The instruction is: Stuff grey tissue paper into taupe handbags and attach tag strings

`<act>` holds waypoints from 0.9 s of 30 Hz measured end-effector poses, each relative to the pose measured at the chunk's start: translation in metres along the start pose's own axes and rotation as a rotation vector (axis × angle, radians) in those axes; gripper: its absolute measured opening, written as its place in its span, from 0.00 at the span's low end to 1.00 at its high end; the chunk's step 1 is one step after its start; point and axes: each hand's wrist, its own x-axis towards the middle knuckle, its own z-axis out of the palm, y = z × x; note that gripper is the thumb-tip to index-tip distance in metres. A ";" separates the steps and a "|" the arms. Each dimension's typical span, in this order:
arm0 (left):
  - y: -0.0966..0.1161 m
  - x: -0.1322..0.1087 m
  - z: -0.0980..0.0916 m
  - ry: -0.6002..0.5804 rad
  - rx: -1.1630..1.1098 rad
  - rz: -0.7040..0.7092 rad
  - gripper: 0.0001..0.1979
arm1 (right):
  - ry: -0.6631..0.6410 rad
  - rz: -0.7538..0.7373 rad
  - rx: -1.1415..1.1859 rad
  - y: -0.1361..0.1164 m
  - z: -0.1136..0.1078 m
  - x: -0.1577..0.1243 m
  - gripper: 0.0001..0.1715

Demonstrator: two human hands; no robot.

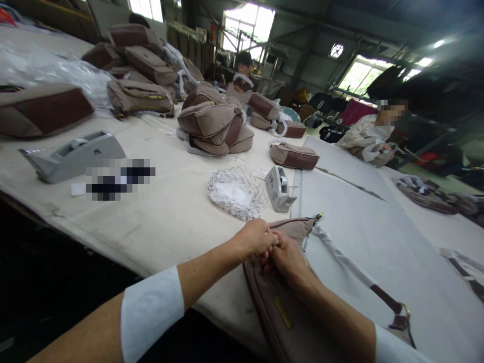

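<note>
A taupe fabric shoulder bag (pixel 280 302) with brown trim lies under my hands at the table's front edge. Its strap (pixel 348 264), partly wrapped in white, stretches right to a brown leather end and a gold-coloured ring (pixel 405 310). My left hand (pixel 257 238) is closed in a pinch above the bag's upper part. Fingertips touching it, my right hand (pixel 289 258) is closed too, its lower fingers curled against the bag. Whatever the two hands pinch is hidden between the fingers. A yellow zip (pixel 283 312) shows below my right wrist.
Beyond my hands are a crumpled clear plastic bag (pixel 236 194) and a small tape dispenser (pixel 280 189). A larger grey dispenser (pixel 83 156) stands left. Piled bags (pixel 215 123) occupy the table's (pixel 170 217) far side. A co-worker (pixel 368 133) is at the right, another (pixel 242 75) behind.
</note>
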 end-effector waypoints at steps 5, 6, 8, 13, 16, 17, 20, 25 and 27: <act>-0.021 -0.026 0.003 0.207 0.206 0.307 0.09 | -0.156 -0.051 -0.234 -0.014 -0.034 -0.001 0.35; -0.030 -0.030 0.005 0.278 0.302 0.433 0.11 | -0.162 -0.131 -0.318 -0.019 -0.042 0.000 0.33; -0.050 -0.036 0.012 0.414 0.525 0.683 0.14 | -0.170 -0.302 -0.420 -0.030 -0.056 0.007 0.25; -0.081 -0.040 0.022 0.640 0.750 0.987 0.10 | -0.562 -0.236 -0.388 -0.052 -0.067 0.037 0.17; -0.083 -0.041 0.023 0.677 0.758 1.007 0.10 | -0.768 -0.198 -0.404 -0.057 -0.065 0.050 0.17; -0.083 -0.041 0.023 0.682 0.763 1.008 0.09 | -0.787 -0.191 -0.417 -0.057 -0.063 0.053 0.17; -0.083 -0.040 0.024 0.682 0.785 0.987 0.09 | -0.803 -0.195 -0.450 -0.056 -0.057 0.057 0.14; -0.078 -0.040 0.026 0.695 0.601 0.825 0.07 | -0.592 -0.429 -0.553 -0.051 -0.042 0.044 0.04; -0.069 -0.042 0.025 0.643 0.348 0.557 0.07 | -0.416 -0.607 -0.604 -0.044 -0.035 0.034 0.04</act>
